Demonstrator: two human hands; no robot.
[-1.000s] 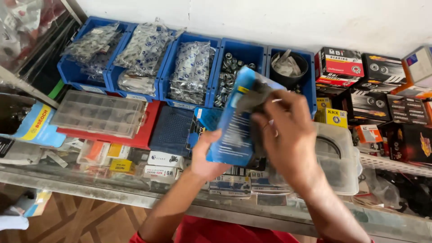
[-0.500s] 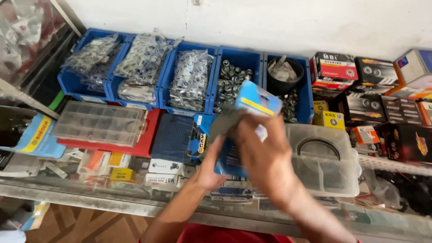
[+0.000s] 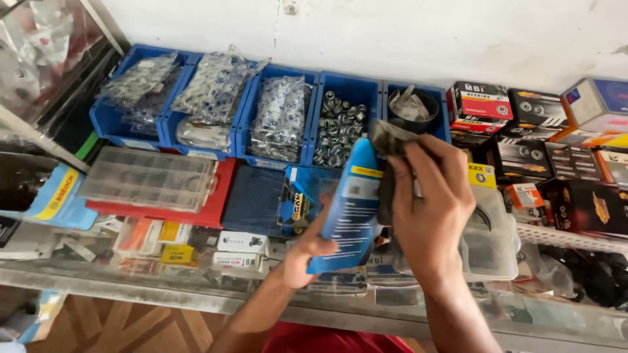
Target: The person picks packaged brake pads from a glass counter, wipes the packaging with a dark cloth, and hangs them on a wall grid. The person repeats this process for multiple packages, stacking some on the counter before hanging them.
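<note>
Just right of the frame's centre, the left hand (image 3: 307,252) grips the lower edge of a blue packet (image 3: 350,212), its fingers closed around the bottom corner from below and behind, the thumb on the near face. The packet stands nearly upright, tilted a little to the right, above the glass surface (image 3: 163,294). The right hand (image 3: 428,209) lies against the packet's right side, its fingers bent and pressed together over a dark grey cloth (image 3: 387,147) that sits between them and the packet's upper right edge; a fold of the cloth sticks up above the fingertips.

Behind the hands, along the top of the frame, runs a row of blue bins (image 3: 347,88) holding bagged parts and loose metal rings. At left centre a clear compartment box (image 3: 147,178) rests on a red case (image 3: 219,196). Stacked cartons (image 3: 543,137) fill the right side, and a clear plastic tub (image 3: 490,242) lies just right of the right wrist.
</note>
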